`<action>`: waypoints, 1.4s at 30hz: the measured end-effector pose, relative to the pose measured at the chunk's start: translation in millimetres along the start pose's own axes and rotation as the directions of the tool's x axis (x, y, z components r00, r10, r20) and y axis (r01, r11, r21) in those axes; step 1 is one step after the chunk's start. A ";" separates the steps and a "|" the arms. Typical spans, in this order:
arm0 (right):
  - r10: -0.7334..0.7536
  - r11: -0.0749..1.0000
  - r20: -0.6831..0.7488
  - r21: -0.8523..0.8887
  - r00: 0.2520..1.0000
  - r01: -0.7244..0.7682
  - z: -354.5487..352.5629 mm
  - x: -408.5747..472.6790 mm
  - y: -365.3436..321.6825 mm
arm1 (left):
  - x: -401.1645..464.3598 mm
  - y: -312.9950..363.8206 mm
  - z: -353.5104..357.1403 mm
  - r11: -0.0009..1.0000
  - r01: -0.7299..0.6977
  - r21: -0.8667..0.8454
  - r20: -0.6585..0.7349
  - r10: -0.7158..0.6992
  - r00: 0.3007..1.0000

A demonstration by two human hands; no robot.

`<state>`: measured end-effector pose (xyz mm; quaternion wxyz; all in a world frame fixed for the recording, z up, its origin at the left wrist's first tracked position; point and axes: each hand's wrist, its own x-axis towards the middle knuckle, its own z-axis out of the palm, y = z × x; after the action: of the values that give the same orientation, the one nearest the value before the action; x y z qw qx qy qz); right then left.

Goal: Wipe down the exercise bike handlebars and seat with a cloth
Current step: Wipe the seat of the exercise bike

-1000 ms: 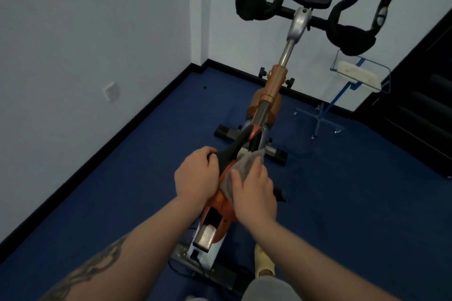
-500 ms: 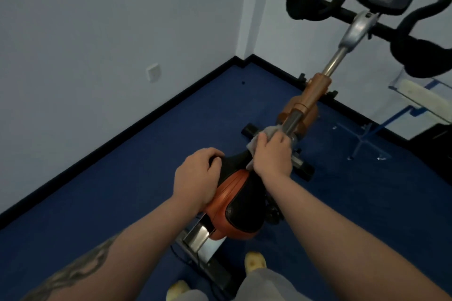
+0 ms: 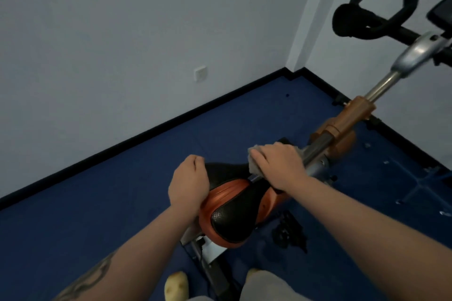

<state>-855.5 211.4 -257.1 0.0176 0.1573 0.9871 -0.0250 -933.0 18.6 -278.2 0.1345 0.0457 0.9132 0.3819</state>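
Your right hand [image 3: 278, 166] presses the grey cloth [image 3: 254, 166] down over the narrow front tip of the seat [image 3: 234, 212], fingers curled over it; only a corner of cloth shows at your knuckles. Your left hand [image 3: 189, 184] grips the seat's left edge, fist closed around it. The cloth looks soft and light and will bunch, so keep it flat under the palm. The seat looks firm, padded and probably slick; hold it by the side edge. The handlebars [image 3: 367, 22] sit well ahead, untouched.
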 end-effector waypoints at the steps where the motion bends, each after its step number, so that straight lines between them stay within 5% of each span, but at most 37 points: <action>1: 0.018 0.999 -0.013 -0.040 1.000 -0.018 1.3 0.0 -9.1 | -2.7 0.7 1.0 0.998 0.021 -0.063 -0.028 -0.023 0.999; 3: -0.044 0.996 -0.008 -0.081 0.999 0.043 8.4 -8.2 -47.3 | -9.9 2.1 3.4 0.980 0.035 -0.195 -0.101 -0.056 0.993; 6: -0.241 0.957 -0.090 0.142 0.966 0.252 14.8 -19.8 -73.5 | -32.0 3.6 9.6 0.955 -0.003 -0.297 -0.190 -0.056 0.980; 9: -0.453 0.886 0.061 0.140 0.889 0.442 10.6 -7.1 -34.9 | -65.2 -3.1 17.0 0.970 -0.018 -0.243 -0.163 -0.023 0.986; 11: -0.448 0.894 0.145 0.073 0.882 0.442 7.3 6.6 -11.6 | -83.9 -7.2 19.4 0.979 0.003 -0.202 -0.133 -0.030 0.991; 16: -0.133 0.989 0.321 0.103 0.938 0.105 7.5 36.8 -69.1 | -114.1 -15.8 25.3 0.982 0.043 -0.182 -0.104 -0.063 0.993; 19: -0.300 0.942 0.084 0.185 0.950 0.280 12.8 11.7 -111.0 | -124.4 -20.9 27.3 0.984 0.056 -0.170 -0.088 -0.072 0.994; 21: -0.606 0.785 -0.067 0.113 0.793 0.609 15.4 -7.8 -106.9 | -128.4 -22.3 27.1 0.978 0.045 -0.203 -0.081 -0.063 0.995; 23: -0.747 0.653 0.014 0.197 0.664 0.731 6.4 5.9 -89.0 | -130.2 -21.3 26.0 0.966 0.049 -0.252 -0.068 -0.068 0.995; 28: -0.515 0.836 0.365 0.413 0.776 0.360 -0.8 55.1 -105.8 | -131.6 -17.6 24.1 0.926 0.077 -0.369 -0.008 -0.085 0.996; 31: -0.600 0.799 0.290 0.258 0.746 0.542 3.5 41.5 -123.1 | -133.2 -19.6 24.4 0.906 0.121 -0.405 0.039 -0.115 0.993; 35: -0.805 0.588 0.129 0.308 0.579 0.748 8.4 31.4 -105.1 | -132.8 -20.4 22.2 0.903 0.135 -0.409 0.072 -0.116 0.991; 39: -0.542 0.782 0.303 0.523 0.784 0.338 2.9 54.7 -102.1 | -133.4 -16.6 18.7 0.943 0.096 -0.320 0.041 -0.088 0.995; 42: -0.542 0.823 0.290 0.372 0.789 0.429 5.4 50.2 -114.8 | -133.8 -16.9 19.3 0.970 0.088 -0.225 0.018 -0.087 0.996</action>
<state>-938.7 117.6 -259.6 0.1799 -0.1115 0.9564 -0.2013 -798.9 -5.0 -275.0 0.1590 -0.0087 0.8644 0.4768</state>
